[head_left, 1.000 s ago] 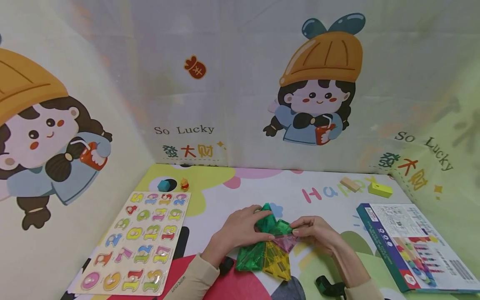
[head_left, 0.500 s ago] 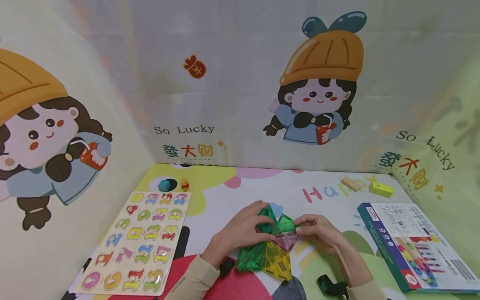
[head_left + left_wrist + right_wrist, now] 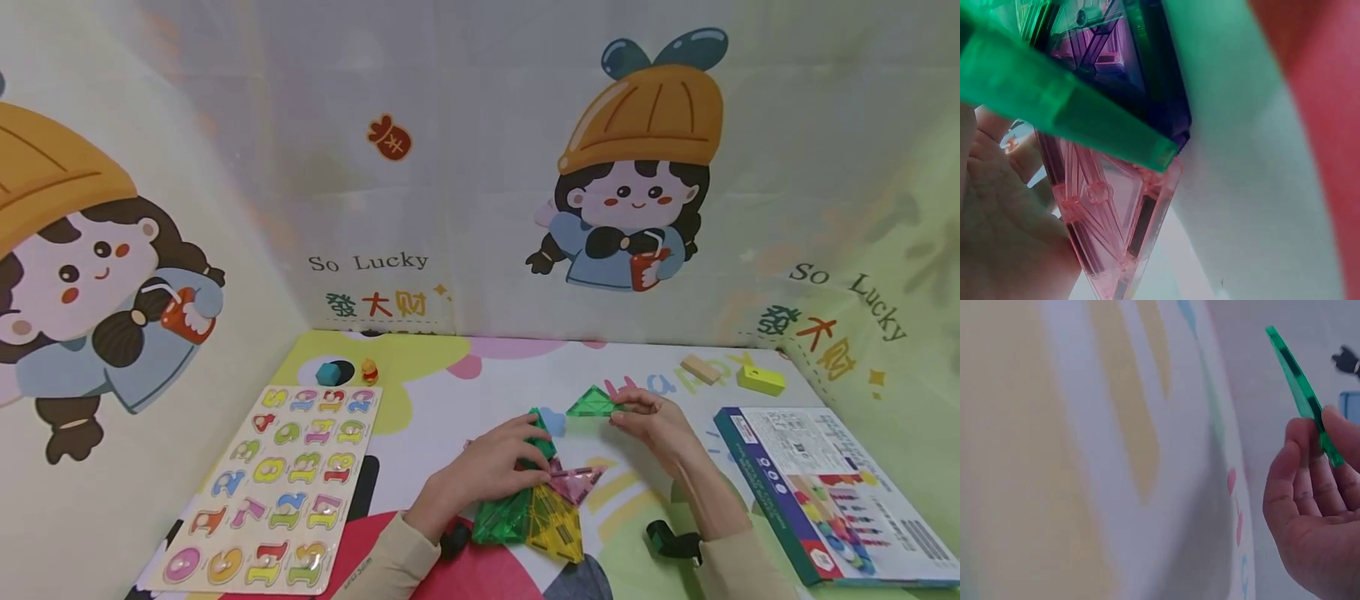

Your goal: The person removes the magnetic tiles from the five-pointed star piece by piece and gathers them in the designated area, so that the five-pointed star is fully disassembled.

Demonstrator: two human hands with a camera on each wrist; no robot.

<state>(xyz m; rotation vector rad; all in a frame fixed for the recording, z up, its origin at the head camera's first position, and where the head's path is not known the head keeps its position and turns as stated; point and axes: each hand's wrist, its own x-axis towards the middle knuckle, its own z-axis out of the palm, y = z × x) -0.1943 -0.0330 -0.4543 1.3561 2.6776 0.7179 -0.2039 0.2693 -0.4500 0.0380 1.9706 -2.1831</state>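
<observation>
My left hand [image 3: 487, 467] holds a cluster of translucent magnetic tiles, its fingers and thumb around a raised green tile [image 3: 542, 433]. A pink tile [image 3: 576, 483], a yellow one [image 3: 555, 525] and a lower green one [image 3: 501, 518] show beside and below the hand, which hides part of the cluster. Close up in the left wrist view, a pink triangle [image 3: 1110, 200] meets a dark purple tile [image 3: 1157, 81]. Up and to the right, my right hand [image 3: 660, 429] pinches a green triangular tile [image 3: 595, 403] by its right corner, apart from the cluster; the right wrist view shows it edge-on.
A number puzzle board [image 3: 273, 487] lies at left, with a blue block [image 3: 327, 372] and a small figure [image 3: 369, 371] behind it. At right is a flat box [image 3: 840, 492]; a wooden block [image 3: 701, 368] and a yellow block [image 3: 761, 380] sit behind it.
My right hand has drawn the green triangular tile away from the cluster, up and to the right. The pink tile beneath now shows more fully. My left hand stays at the cluster.
</observation>
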